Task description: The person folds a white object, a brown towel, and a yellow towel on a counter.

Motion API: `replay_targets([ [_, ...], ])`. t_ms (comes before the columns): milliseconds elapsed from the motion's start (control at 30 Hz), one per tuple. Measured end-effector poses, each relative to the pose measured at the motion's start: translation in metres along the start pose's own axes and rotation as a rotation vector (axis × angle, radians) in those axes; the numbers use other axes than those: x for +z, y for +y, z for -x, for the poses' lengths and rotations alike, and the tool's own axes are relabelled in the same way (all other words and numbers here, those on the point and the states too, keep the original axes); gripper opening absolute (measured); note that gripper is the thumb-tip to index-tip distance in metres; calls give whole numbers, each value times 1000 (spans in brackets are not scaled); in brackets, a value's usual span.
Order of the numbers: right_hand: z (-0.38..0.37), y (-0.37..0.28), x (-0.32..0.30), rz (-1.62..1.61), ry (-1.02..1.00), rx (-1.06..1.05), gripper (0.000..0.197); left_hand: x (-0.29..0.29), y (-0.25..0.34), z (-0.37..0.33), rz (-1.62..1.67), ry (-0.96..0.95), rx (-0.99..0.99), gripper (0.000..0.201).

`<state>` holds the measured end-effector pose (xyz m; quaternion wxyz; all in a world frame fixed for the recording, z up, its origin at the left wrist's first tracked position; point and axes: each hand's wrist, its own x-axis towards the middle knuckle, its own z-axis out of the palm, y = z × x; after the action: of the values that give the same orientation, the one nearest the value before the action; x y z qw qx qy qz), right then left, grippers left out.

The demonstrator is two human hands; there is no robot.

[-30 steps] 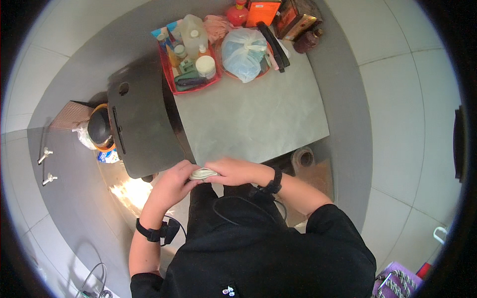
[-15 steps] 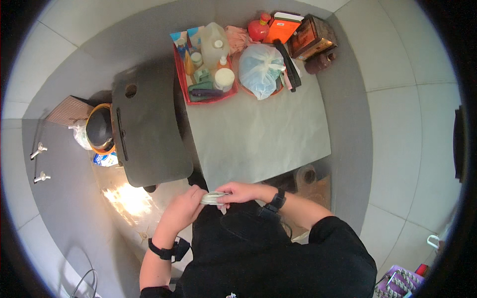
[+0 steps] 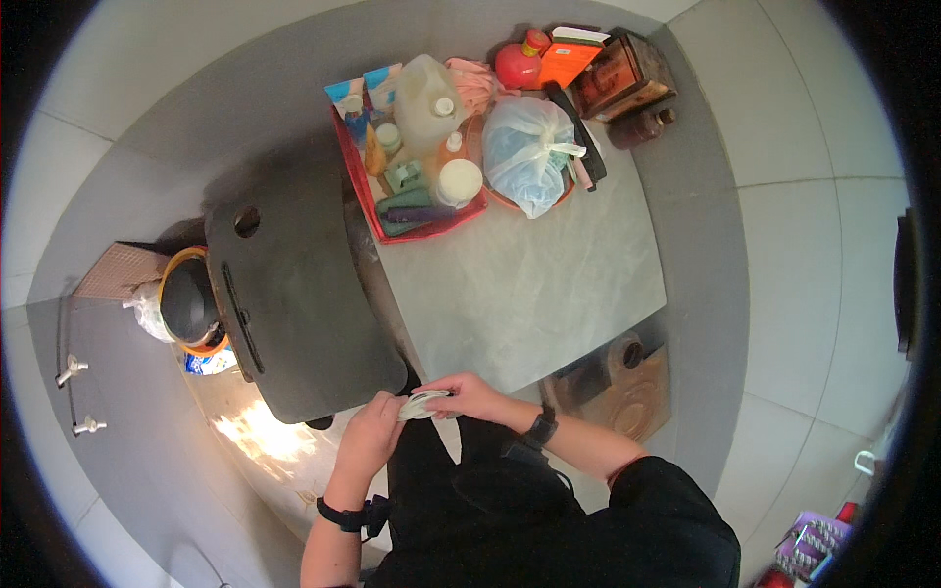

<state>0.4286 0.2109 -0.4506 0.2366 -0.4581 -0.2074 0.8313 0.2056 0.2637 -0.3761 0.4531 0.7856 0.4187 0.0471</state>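
- Pale, flattened bundle of looped or folded layers [image 3: 423, 405], one: held in front of the body, over the lap, between both hands; from where I stand I cannot tell cord from cloth.
- Left hand [image 3: 369, 438], narrow: fingers closed on the bundle's left end, seemingly to steady it.
- Right hand [image 3: 472, 397], narrow: thumb and fingers pinching the bundle's right end, probably so the layers do not spring apart.
- Black wrist bands [image 3: 542, 424], one per arm: fastened behind the hands, which leaves palms and fingers unhindered.
- Grey, smooth-topped worktop [image 3: 529, 284]: ahead of the right hand and apart from it; the bundle is held off its near edge.
- Red, shallow, open tray [image 3: 423, 234]: well beyond both hands; its rim likely keeps the bottles and jars grouped.
- White, knotted plastic bag [image 3: 524, 167]: right of the tray, far beyond the right hand, tied presumably to contain its contents.
- Dark grey panel with rounded corners [image 3: 294, 314]: ahead and left of the left hand, beside the worktop.
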Motion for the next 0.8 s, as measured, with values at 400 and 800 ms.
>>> replay_targets([
  [400,-144,-96,-65,-222,674,-516,32,-37,-57,-11,72,241,-244,59],
  [800,-328,-145,-86,248,1043,-333,36,-45,-91,56,129,316,-433,63],
])
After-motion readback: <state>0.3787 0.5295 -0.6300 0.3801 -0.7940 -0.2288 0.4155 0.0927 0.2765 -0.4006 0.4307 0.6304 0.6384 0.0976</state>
